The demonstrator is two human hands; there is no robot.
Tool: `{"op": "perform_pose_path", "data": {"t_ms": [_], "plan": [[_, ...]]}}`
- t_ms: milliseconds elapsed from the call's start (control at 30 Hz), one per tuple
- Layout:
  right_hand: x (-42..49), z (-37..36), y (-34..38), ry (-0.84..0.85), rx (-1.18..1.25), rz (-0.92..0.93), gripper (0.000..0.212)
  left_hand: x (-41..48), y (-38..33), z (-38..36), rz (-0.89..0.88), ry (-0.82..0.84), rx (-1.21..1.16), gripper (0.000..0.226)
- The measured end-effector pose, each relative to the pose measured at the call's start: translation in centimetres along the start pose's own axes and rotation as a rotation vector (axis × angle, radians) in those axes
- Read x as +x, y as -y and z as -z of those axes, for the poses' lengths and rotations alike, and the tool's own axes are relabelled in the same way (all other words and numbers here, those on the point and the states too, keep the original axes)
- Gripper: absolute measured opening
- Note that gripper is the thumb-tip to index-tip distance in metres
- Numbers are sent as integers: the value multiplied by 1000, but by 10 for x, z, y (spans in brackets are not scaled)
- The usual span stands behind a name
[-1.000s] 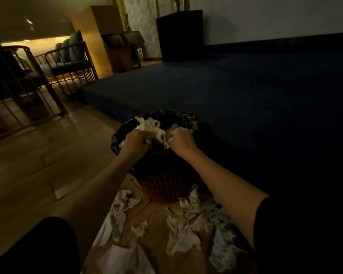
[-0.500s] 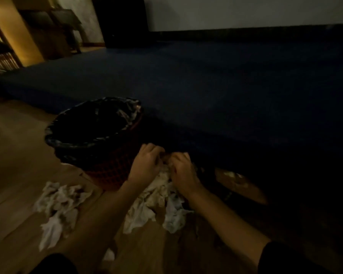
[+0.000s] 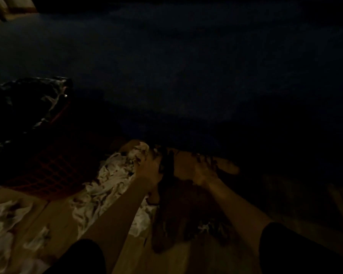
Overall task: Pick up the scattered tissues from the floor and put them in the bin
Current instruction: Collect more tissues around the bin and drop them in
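A: Where are the hands?
B: Both reach down to the floor [image 3: 53, 216] at mid-frame. The left hand [image 3: 149, 171] lies at the right edge of a heap of tissues [image 3: 111, 184], its fingers curled onto the far tip of the heap. The right hand [image 3: 203, 171] is just right of it, low over the boards in deep shadow.

A: Is the right hand gripping anything?
B: I cannot tell. Its fingers look spread over the floor, but the light is too poor to show whether anything is under them.

A: And the bin?
B: The bin [image 3: 48, 171] stands at the left, its red mesh wall touching or just beside the heap's left edge. A black liner [image 3: 30, 103] is folded over its rim. What lies inside is too dark to read.

A: Are there more tissues?
B: Yes. A second bunch [image 3: 4, 220] lies near the left edge, in front of the bin, with a small scrap [image 3: 38, 240] to its right. A few dim bits [image 3: 210, 227] sit near the right forearm.

A: What is beyond the hands?
B: A dark blue platform [image 3: 186, 66] fills the far half of the view. Black sleeves [image 3: 297, 252] cover both upper arms at the near edge.
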State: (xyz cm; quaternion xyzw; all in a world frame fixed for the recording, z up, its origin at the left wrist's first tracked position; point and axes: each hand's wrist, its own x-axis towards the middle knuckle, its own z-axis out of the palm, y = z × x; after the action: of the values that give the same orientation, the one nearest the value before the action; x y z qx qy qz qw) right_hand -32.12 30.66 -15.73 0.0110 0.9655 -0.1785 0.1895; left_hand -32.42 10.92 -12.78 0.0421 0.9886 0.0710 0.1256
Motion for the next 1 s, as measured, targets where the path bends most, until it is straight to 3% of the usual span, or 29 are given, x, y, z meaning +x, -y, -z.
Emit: {"op": "perform_pose_path", "data": {"t_ms": [67, 167, 267, 333, 533, 600, 700, 800, 900, 1000], "plan": [[9, 0, -7, -16, 34, -31, 73, 13, 4, -6, 101, 83, -17, 71], [10, -18, -17, -115, -13, 38, 66, 7, 6, -11, 98, 211, -50, 51], [1, -34, -17, -239, 69, 36, 46, -7, 4, -20, 147, 90, -117, 31], [-7, -40, -16, -233, 55, 81, 39, -16, 2, -24, 170, 1, -152, 25], [-32, -40, -5, -206, 168, 177, 33, -39, 4, -25, 71, -43, -278, 21], [-45, -26, -4, -221, 237, 214, 27, -48, 3, -19, 66, -71, -323, 21], [-71, -7, -10, -377, 417, 155, 18, -67, 7, -8, -26, -250, -376, 20], [-105, -9, -24, -449, 477, 107, 21, -96, 10, -9, -99, -378, -486, 19], [-141, -30, -31, -459, 477, 42, 28, -131, 18, -23, -32, -355, -596, 32], [-166, -64, -25, -357, 216, 58, 38, -160, 37, -44, 11, -269, -539, 55]]}}
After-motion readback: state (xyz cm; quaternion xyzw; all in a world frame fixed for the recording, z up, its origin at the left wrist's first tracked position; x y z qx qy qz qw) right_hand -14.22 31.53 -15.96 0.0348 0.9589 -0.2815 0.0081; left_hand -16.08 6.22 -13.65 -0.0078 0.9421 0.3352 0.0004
